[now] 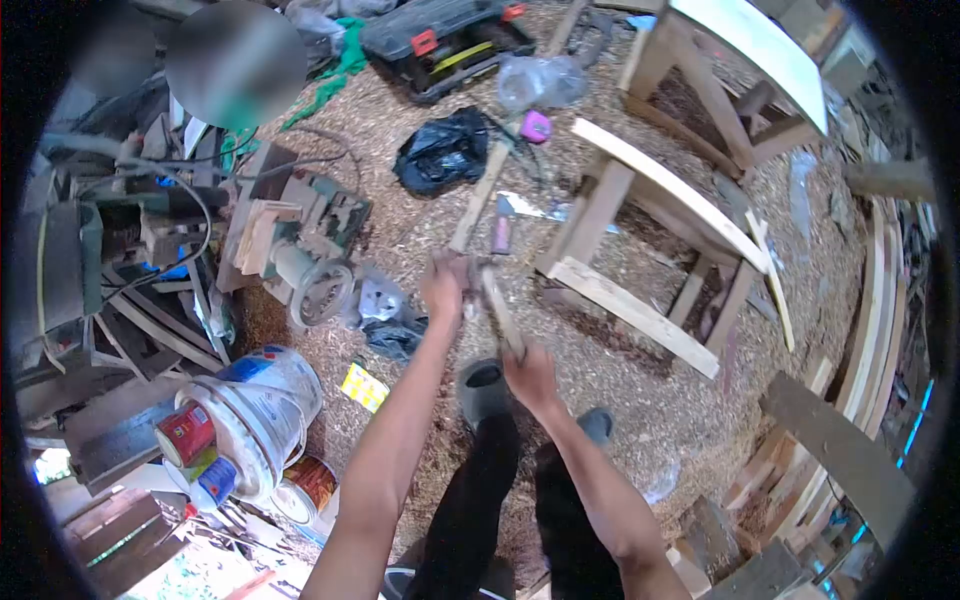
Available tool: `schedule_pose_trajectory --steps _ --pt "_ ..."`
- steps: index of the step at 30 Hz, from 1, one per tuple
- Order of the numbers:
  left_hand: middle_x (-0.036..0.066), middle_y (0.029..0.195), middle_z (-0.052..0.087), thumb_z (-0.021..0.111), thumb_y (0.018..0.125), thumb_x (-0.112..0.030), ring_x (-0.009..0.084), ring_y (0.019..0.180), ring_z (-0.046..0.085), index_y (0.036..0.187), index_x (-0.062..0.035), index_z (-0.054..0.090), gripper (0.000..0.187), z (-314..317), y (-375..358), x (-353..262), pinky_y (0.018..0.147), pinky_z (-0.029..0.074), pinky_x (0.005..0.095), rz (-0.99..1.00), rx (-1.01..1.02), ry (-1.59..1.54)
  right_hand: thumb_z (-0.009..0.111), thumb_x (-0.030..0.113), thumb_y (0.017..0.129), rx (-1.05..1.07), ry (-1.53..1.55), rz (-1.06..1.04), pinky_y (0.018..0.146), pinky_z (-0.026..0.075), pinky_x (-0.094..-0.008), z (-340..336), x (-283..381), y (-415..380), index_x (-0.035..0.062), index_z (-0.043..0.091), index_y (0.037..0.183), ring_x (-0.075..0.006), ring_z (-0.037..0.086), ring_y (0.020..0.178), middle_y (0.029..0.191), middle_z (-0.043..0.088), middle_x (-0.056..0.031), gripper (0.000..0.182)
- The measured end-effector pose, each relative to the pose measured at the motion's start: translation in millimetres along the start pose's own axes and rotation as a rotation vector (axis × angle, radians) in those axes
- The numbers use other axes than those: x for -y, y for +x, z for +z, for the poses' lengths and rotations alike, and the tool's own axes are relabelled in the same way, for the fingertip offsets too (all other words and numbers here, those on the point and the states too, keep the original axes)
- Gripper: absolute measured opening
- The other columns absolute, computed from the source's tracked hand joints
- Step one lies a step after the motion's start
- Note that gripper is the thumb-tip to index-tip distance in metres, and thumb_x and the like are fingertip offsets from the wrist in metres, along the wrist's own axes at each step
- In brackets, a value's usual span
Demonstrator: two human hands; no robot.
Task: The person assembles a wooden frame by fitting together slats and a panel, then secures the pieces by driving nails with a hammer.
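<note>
While a hammer [501,312] is gripped in the right hand [531,376], a wood strip [479,202] is held at its near end by the closed left hand [446,286], above shavings-strewn floor [625,440] — beyond, something yellow [463,56] is seen in a black plastic toolbox [400,42]; cans [186,434] are set on a white bucket [275,405].

A shaving-strewn floor [655,425] lies beneath the fingers [515,358]; a white-topped wooden frame [770,55] stands beyond them, rightward, and bright light [165,565] shows behind them, leftward.
</note>
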State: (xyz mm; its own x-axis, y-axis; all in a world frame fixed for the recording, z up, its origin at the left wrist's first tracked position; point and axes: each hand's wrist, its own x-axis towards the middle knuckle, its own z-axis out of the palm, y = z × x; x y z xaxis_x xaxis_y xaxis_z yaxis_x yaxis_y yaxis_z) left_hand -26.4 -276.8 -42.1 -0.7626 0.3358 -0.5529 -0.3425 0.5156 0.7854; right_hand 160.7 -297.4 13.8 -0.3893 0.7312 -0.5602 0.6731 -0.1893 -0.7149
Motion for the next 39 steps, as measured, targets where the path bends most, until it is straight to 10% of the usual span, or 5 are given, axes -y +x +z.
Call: schedule_pose_trajectory --steps 2,4,9,21,39 --pt "0.011 0.078 0.065 0.049 0.093 -0.014 0.0192 0.075 0.061 0.099 0.0000 0.060 0.019 8.0 65.7 -2.0 0.069 0.048 0.0304 0.162 -0.094 -0.215 0.056 0.017 0.085 -0.173 0.117 -0.130 0.068 0.047 -0.0482 32.2 25.7 58.9 0.0016 0.059 0.102 -0.0450 0.060 0.079 0.079 0.062 -0.0254 0.023" --pt "0.013 0.083 0.067 0.053 0.089 -0.008 0.0218 0.078 0.064 0.099 0.0003 0.062 0.016 16.5 101.7 -30.8 0.072 0.049 0.0310 0.483 -0.203 0.201 0.056 0.016 0.085 -0.345 0.164 -0.152 0.068 0.046 -0.0482 44.0 72.8 109.9 0.0007 0.061 0.099 -0.0449 0.060 0.076 0.078 0.062 -0.0251 0.021" --pt "0.017 0.091 0.067 0.061 0.079 -0.005 0.0331 0.085 0.065 0.099 -0.0011 0.066 0.021 37.8 177.8 -64.6 0.080 0.050 0.0369 1.042 0.126 0.381 0.058 0.018 0.084 -0.519 0.189 -0.167 0.069 0.046 -0.0477 62.2 111.4 229.3 0.0020 0.063 0.086 -0.0419 0.061 0.077 0.079 0.063 -0.0234 0.017" --pt "0.022 0.091 0.064 0.046 0.086 -0.015 0.0395 0.086 0.062 0.094 -0.0073 0.069 0.024 52.1 223.7 -63.8 0.074 0.052 0.0466 0.990 0.168 1.102 0.053 0.006 0.079 -0.477 -0.040 -0.298 0.078 0.050 -0.0457 86.0 103.1 308.4 0.0035 0.068 0.095 -0.0394 0.063 0.090 0.093 0.064 -0.0216 0.022" --pt "0.022 0.096 0.065 0.062 0.076 -0.007 0.0382 0.094 0.061 0.102 -0.0040 0.068 0.027 47.4 201.0 -67.0 0.082 0.049 0.0416 0.977 0.131 0.845 0.060 0.016 0.082 -0.389 -0.057 -0.246 0.076 0.051 -0.0473 69.4 115.6 302.2 -0.0045 0.067 0.091 -0.0414 0.064 0.089 0.089 0.064 -0.0289 0.023"
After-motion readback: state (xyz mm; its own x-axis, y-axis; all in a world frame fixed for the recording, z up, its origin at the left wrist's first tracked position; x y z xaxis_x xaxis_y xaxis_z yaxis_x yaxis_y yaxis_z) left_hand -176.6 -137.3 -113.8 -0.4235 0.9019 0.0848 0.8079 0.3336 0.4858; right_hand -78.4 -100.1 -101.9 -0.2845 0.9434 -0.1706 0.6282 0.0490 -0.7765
